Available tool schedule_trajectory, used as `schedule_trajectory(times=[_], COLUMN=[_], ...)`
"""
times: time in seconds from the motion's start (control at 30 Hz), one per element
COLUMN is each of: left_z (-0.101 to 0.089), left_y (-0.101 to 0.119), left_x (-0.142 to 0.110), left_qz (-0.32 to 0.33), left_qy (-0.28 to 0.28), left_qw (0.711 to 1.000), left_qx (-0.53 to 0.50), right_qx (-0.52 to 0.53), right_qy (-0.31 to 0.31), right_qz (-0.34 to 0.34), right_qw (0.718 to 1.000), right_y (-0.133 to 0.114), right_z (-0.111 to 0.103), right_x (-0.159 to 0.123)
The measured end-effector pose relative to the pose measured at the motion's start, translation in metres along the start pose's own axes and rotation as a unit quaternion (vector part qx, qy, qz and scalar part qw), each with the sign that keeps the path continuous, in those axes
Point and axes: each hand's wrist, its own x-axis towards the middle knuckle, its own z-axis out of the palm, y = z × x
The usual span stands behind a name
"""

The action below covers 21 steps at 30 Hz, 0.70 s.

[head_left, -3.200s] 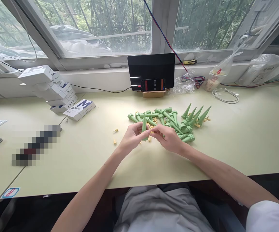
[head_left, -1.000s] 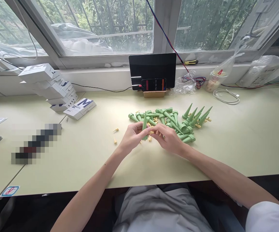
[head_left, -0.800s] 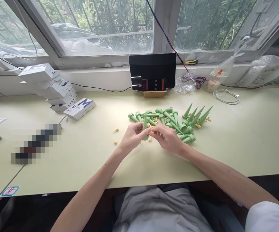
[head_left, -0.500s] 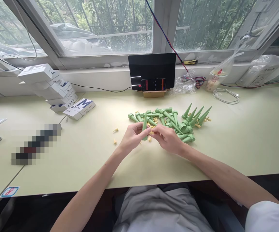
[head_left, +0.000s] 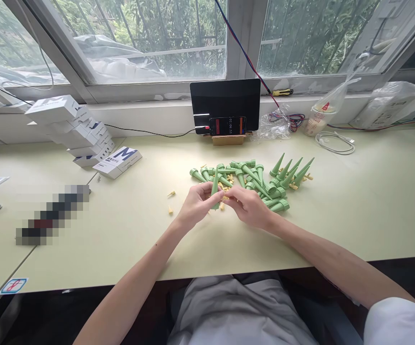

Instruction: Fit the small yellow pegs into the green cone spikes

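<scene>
My left hand [head_left: 196, 205] grips a green cone-shaped spike [head_left: 215, 184] with its tip pointing up and away. My right hand [head_left: 250, 207] touches the spike's side, fingers pinched on a small yellow piece [head_left: 226, 197]. Just beyond my hands lies a pile of green spikes [head_left: 255, 179] mixed with small yellow pieces. Several spikes [head_left: 291, 172] stand or lean at the pile's right end. Two loose yellow pieces [head_left: 171, 194] lie to the left of my left hand.
A dark tablet [head_left: 225, 103] and a phone [head_left: 227, 126] on a cardboard stand are at the back. White boxes [head_left: 74, 132] stack at the left. A bagged cup [head_left: 318, 117], a white cable [head_left: 334, 142] and plastic bags [head_left: 390, 103] lie at the right.
Both hands stay together on the green spike, with only tiny finger shifts. The view has drifted slightly.
</scene>
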Motion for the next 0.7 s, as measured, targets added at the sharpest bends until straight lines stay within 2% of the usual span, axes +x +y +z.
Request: schedule_trajectory(times=[0.3, 0.7], left_z=[0.0008, -0.0019], left_y=[0.0002, 0.0003], left_x=[-0.0001, 0.0002], left_qz=[0.002, 0.003], left_qy=[-0.003, -0.009], left_qw=[1.000, 1.000], left_qx=[-0.004, -0.017], right_qx=[0.002, 0.019], right_qy=[-0.018, -0.013], right_qz=[-0.004, -0.004], right_qw=[1.000, 1.000], right_y=[0.0017, -0.0006], right_z=[0.0001, 0.0001], right_x=[-0.0013, -0.0004])
